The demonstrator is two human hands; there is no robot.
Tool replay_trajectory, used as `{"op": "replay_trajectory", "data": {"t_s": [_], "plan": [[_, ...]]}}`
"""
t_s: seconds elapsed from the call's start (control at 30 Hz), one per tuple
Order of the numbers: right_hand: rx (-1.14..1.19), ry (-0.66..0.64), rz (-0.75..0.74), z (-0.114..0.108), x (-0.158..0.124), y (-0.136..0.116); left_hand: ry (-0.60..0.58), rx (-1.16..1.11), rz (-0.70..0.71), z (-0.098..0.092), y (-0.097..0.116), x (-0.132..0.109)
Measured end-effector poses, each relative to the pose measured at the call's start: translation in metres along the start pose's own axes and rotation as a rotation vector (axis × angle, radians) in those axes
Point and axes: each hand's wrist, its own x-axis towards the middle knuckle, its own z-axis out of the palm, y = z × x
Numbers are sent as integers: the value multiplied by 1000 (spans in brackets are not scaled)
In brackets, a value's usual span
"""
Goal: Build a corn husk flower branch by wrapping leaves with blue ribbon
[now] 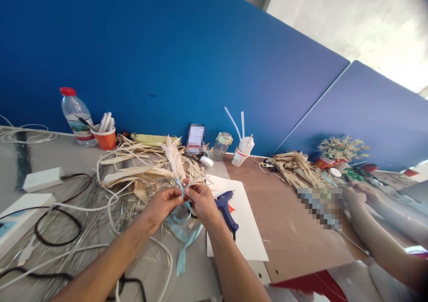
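Observation:
A pale flower-like bundle of dried corn husk (174, 157) stands upright above my fingertips, with light blue ribbon (182, 242) around its lower end. My left hand (163, 205) pinches the ribbon close to the bundle's base. Right beside it, with fingertips almost touching, my right hand (202, 200) pinches the ribbon too. Loops and tails of the ribbon hang below both hands onto the table. A blue glue gun (228, 210) lies on a white sheet (249, 235) just right of my right hand. Fingers cover the exact spot where the ribbon is gripped.
Loose corn husks (133, 173) pile behind my hands. White cables (160, 248) and a power strip (25, 213) lie at left. A bottle (78, 119), orange cup (105, 138), phone (195, 138), jar (221, 147) and straw cup (241, 154) line the partition. Another person's hands (359, 193) are at right.

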Motion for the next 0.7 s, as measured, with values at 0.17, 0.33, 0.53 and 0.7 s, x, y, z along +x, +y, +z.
{"op": "replay_trajectory", "data": {"t_s": [0.17, 0.33, 0.53, 0.7], "plan": [[-165, 64, -69, 6, -3, -3, 94, -43, -46, 2, 1, 1], [-220, 65, -73, 6, -2, -1, 91, -57, -52, 5, 3, 1], [-256, 92, -123, 9, -5, -4, 156, -104, -47, 4, -4, 5], [-281, 107, -168, 17, -7, 5, 182, -156, 5, 0, -7, 8]]}}
